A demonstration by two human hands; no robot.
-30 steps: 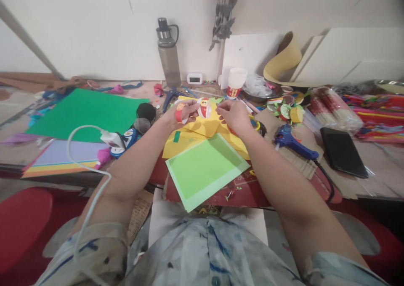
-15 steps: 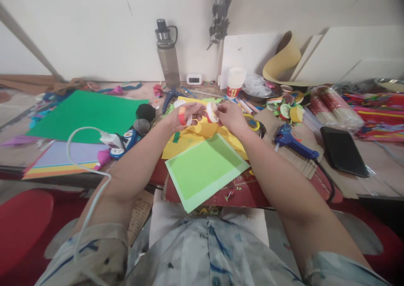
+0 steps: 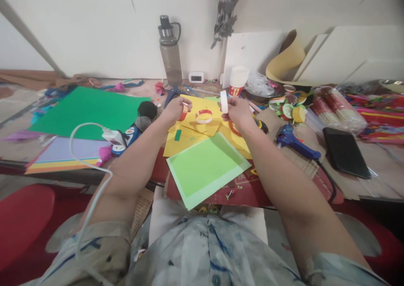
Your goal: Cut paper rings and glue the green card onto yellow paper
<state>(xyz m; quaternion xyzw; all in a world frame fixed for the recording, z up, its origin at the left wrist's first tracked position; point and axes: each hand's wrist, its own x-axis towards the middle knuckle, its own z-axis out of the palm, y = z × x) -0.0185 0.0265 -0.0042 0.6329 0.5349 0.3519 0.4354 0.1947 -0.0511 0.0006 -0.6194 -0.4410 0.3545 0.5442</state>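
My left hand (image 3: 175,110) is closed on a small red paper ring (image 3: 183,111) with pale print, partly hidden by the fingers. My right hand (image 3: 238,110) pinches a white ring (image 3: 224,102), tilted upright above the yellow paper. Between the hands, a red-and-white paper ring (image 3: 204,117) sits on yellow paper sheets (image 3: 193,141). It touches neither hand. Nearer to me lies a light green sheet (image 3: 208,170) on a paler green one. A yellow-handled tool, partly covered by my right hand, lies beside it.
A blue glue gun (image 3: 296,143) and a black phone (image 3: 345,153) lie at right. Behind stand a water bottle (image 3: 171,58), a small clock (image 3: 196,77) and a paper cup (image 3: 238,81). A green sheet (image 3: 85,112) and a power strip with white cable (image 3: 116,137) are at left.
My hands have moved apart. One red-and-white ring now rests on the yellow paper between them. The white ring in my right hand has shifted right and up.
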